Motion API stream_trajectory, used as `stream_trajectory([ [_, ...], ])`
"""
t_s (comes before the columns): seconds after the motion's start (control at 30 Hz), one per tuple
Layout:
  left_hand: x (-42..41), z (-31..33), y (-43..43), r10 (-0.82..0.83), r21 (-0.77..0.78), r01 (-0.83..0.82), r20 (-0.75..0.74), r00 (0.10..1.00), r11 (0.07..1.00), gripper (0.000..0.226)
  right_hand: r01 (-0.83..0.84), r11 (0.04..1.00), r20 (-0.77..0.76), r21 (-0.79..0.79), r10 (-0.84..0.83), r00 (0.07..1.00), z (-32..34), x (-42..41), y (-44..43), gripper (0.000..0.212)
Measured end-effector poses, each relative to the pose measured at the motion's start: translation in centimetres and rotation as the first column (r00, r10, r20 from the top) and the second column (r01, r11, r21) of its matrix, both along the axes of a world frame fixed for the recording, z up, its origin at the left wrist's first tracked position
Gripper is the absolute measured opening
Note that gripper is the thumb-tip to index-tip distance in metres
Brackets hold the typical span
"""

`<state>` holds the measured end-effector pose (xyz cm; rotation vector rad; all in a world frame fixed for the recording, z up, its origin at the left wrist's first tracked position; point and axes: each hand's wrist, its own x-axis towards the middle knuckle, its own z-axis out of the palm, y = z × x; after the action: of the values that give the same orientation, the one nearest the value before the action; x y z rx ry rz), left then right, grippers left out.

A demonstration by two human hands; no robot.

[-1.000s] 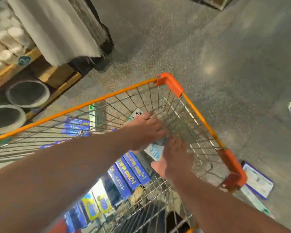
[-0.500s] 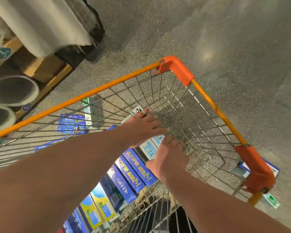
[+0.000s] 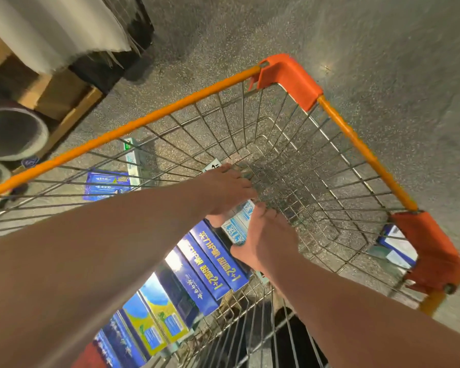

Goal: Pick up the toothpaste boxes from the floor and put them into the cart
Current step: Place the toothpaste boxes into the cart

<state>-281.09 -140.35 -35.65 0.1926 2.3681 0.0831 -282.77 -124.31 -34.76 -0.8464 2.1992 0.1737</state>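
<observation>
Speckled grey floor (image 3: 383,49) behind white, blue-lettered toothpaste box (image 3: 237,225)

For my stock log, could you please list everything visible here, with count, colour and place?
wire shopping cart with orange rim: one, silver and orange, centre
row of toothpaste boxes in the cart: at least seven, mostly blue, some yellow, basket's left side
white-and-light-blue toothpaste box: one or two (unclear), at the row's far end
toothpaste boxes on the floor: three; blue and white-green left of the cart, white-and-blue right
speckled floor: grey
large pipes: two, grey, far left
white sheet: one, top left
left hand: holds the white-and-light-blue box
right hand: holds it too
</observation>
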Motion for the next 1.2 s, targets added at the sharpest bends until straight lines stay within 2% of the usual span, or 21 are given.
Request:
stream_trajectory([
  [0.1,0.6,-0.5,0.3,0.004,-0.007,-0.004,-0.007,1.000,1.000,0.084,-0.020,1.000,-0.013,-0.008,0.020,1.000,0.3,0.0,-0.1,0.093],
  [0.3,1.2,-0.3,0.0,0.003,0.027,-0.003,-0.019,1.000,1.000,0.087,-0.024,1.000,0.006,-0.017,0.024,1.000,0.3,-0.2,-0.1,0.085],
  [0.57,1.8,-0.3,0.2,0.030,0.069,-0.026,-0.059,0.998,0.997,0.081,0.001,1.000,0.018,0.011,-0.002,1.000,-0.2,-0.1,0.4,0.078],
  [0.87,2.8,0.1,1.6,0.038,0.065,-0.030,-0.121,0.992,0.997,0.073,0.013,1.000,0.016,0.014,-0.013,1.000,0.6,-0.4,0.7,0.083],
  [1.03,3.4,2.2,1.7,0.111,0.020,-0.110,-0.149,0.983,0.994,0.082,0.006,0.997,-0.024,-0.078,-0.008,1.000,3.6,-0.6,0.6,0.072],
  [1.2,3.7,9.1,1.7,0.257,0.022,-0.257,-0.152,0.954,0.966,0.070,0.002,0.996,-0.121,-0.091,-0.013,0.993,10.7,-0.5,1.7,0.065],
])
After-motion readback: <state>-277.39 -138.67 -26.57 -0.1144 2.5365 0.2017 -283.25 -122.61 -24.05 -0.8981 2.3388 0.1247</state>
